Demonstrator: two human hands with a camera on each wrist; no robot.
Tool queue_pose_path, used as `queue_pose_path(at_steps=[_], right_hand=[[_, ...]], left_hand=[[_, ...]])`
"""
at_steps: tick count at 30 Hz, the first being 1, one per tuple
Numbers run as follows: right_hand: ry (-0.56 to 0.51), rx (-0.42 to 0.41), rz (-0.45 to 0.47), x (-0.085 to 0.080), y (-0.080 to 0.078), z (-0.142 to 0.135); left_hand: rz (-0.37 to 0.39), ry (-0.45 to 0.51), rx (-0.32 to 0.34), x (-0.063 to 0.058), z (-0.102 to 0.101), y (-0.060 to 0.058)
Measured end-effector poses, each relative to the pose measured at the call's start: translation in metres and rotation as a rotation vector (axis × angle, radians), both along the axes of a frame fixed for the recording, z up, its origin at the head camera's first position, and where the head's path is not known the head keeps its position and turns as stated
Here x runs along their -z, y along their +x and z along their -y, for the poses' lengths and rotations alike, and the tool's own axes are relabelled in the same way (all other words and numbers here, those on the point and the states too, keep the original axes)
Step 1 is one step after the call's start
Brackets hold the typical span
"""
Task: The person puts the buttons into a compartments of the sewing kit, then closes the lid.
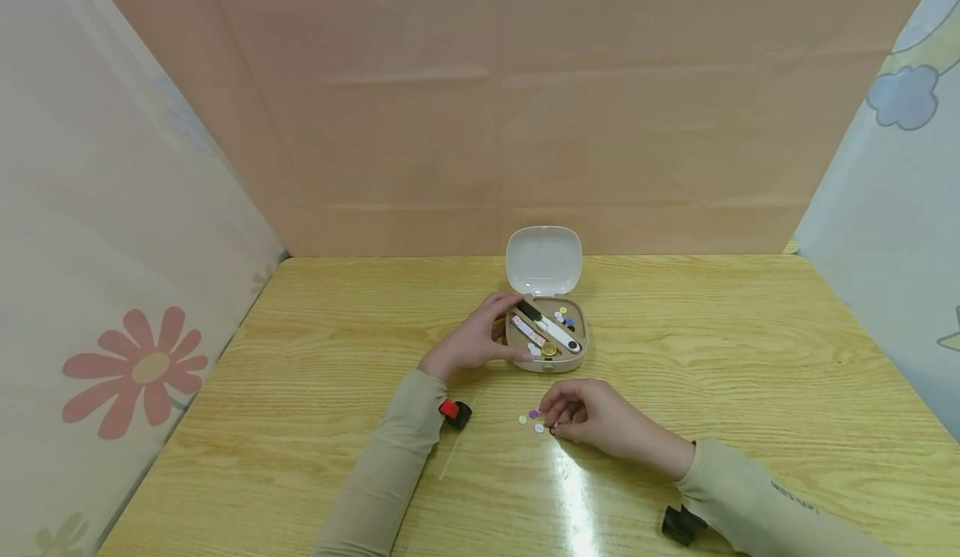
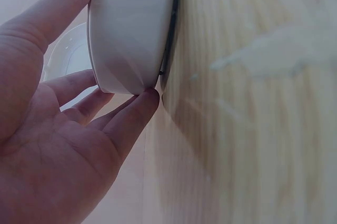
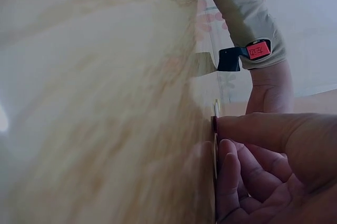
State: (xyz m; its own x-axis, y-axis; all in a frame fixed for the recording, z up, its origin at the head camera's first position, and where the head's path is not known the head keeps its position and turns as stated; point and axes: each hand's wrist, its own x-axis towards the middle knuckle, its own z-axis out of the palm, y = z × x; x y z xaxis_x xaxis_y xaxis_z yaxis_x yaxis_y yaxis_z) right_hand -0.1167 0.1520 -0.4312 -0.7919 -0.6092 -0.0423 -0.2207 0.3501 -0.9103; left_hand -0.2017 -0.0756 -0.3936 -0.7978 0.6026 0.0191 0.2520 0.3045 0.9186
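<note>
A small white sewing box [image 1: 551, 366] stands on the table with its lid [image 1: 544, 262] raised. My left hand [image 1: 472, 342] grips the box's left side, its thumb at the front edge and its fingers behind, as the left wrist view also shows along the box wall [image 2: 129, 34]. In front of the box my right hand [image 1: 600, 415] is low over the table, with thumb and curled fingers at a dark red button [image 3: 214, 124]. Beside those fingertips lie a purple button [image 1: 534, 414], a pale yellow button [image 1: 522, 419] and a white button [image 1: 539, 429].
Inside the box lie a white-and-black tool [image 1: 558, 333], a pink-and-white strip [image 1: 528, 330], a round gold item [image 1: 549, 348] and several small buttons [image 1: 563, 318] in the right compartment. The wooden table [image 1: 750, 357] ends at a tan backdrop [image 1: 495, 123].
</note>
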Motion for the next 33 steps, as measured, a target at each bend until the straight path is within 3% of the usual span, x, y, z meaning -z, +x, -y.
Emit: queue_pose_path(at_steps=[33], right_hand=[[0.042, 0.001, -0.008, -0.0011, 0.0014, 0.0009]], left_hand=[[0.018, 0.002, 0.003, -0.0023, 0.0005, 0.0021]])
